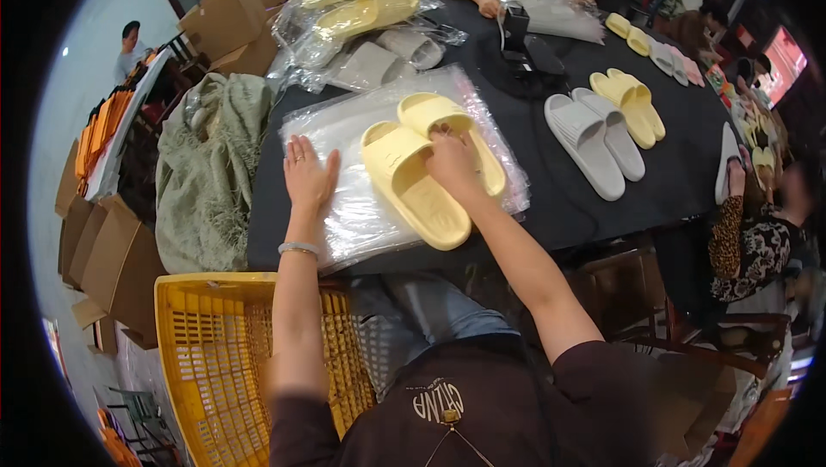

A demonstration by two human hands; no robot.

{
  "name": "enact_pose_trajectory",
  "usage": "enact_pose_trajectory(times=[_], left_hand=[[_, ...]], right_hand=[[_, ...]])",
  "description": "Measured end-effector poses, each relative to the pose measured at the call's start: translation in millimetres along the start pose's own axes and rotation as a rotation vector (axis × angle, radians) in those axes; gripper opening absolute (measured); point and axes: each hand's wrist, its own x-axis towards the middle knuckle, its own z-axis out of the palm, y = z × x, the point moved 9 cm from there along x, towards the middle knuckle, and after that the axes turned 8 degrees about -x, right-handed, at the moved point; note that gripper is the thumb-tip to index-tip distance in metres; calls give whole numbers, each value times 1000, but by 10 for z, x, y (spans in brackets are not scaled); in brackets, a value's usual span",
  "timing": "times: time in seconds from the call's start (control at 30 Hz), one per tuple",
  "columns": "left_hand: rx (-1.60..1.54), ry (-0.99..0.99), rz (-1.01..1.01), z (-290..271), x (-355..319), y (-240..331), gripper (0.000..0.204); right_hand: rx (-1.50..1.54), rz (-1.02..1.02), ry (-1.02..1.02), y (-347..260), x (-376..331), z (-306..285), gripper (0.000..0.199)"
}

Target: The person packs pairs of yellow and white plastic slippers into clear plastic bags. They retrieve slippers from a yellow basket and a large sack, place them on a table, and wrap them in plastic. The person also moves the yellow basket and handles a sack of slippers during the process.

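Yellow foam slippers (428,166), a pair lying side by side, sit on a stack of clear plastic bags (344,209) spread over the black table (568,200), just left of the frame's centre. The right hand (452,162) curls its fingers down between the two slippers, pressing or pinching them near their straps; whether it truly grips them I cannot tell. The left hand (308,176) lies open and flat on the plastic, left of the pair.

The bags look slick, so the top sheets could slide or bunch if the flat hand lets up, and the nearer slipper, close to the table edge, could tip off toward the yellow slatted plastic crate (215,355) at lower left.

A crumpled green cloth (211,166) crowds the left side. Bagged yellow and grey slippers (361,24) pile up at upper centre; a loose grey slipper pair (594,140) and another yellow pair (632,104) lie to the right. Another person's hands (490,4) work at the far edge.
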Motion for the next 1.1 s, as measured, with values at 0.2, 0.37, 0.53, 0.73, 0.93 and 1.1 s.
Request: enact_pose_trajectory(times=[0.2,0.37,0.53,0.73,0.93,1.1], left_hand=[[3,24,38,5,45,46,84],[0,35,23,20,3,-46,83],[-1,22,26,9,41,108,82],[17,17,24,26,43,38,81],[18,7,10,45,58,12,81],[7,21,3,1,18,-15,81]], right_hand=[[314,193,-75,875,264,-584,27],[345,87,-195,1140,276,-1412,27],[279,278,-274,2203,-319,-1160,27],[174,267,-206,2172,-350,-1184,27],[74,333,-82,2568,-177,-1264,26],[-79,433,-54,3442,211,-1189,27]])
